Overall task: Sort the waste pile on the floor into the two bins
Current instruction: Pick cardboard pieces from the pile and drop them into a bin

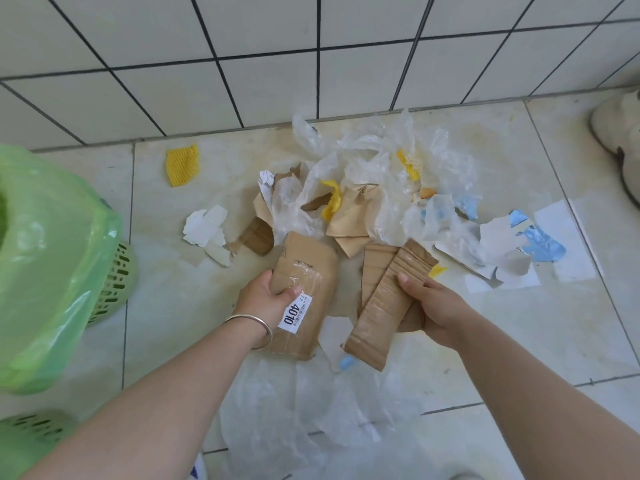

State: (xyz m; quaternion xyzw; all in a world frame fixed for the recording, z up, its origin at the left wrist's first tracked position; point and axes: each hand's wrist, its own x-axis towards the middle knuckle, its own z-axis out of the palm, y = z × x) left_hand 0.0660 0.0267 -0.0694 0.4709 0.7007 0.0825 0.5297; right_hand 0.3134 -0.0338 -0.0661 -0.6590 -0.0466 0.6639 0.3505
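A waste pile (374, 199) of clear plastic bags, brown cardboard scraps, white paper and yellow foam lies on the tiled floor by the wall. My left hand (265, 297) grips a brown cardboard piece (310, 268) that bears a white "4010" label. My right hand (433, 306) holds a long taped cardboard strip (384, 306), with another cardboard piece behind it. A green basket bin lined with a green bag (52, 265) stands at the left. A second green basket (31, 427) shows at the lower left.
A yellow foam net (182, 165) lies apart near the wall. White and blue paper scraps (526, 244) spread to the right. A clear plastic sheet (311, 420) covers the floor under my arms. A shoe (620, 140) sits at the far right.
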